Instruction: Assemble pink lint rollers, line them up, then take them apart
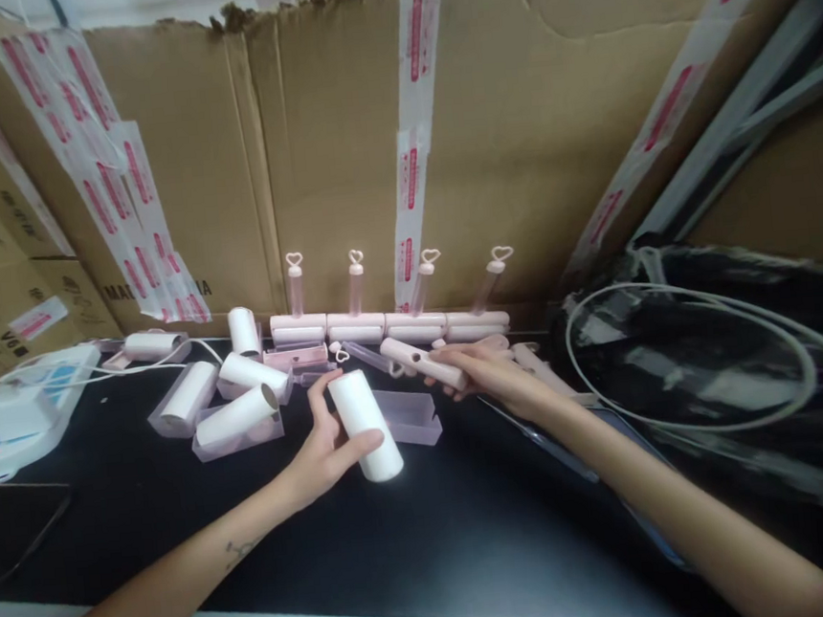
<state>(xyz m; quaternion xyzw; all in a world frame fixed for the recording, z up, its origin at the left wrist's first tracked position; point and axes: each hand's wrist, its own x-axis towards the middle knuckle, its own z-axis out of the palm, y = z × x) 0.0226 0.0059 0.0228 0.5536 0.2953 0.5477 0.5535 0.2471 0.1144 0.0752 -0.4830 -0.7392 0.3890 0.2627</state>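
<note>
My left hand is closed around a white roll, tilted above the black table. In my right hand is a long pink case part with a small hole in its side, held near its right end. Just behind the white roll, a clear lilac plastic tray lies on the table. To the left, several white rolls rest in or against similar clear trays. Along the back stand several pink cases, each with an upright tube topped by a heart-shaped loop.
A tall taped cardboard sheet closes off the back. At the left are a white power strip with a plug and a dark phone-like slab. A black plastic-wrapped bundle with a coiled white cable sits on the right.
</note>
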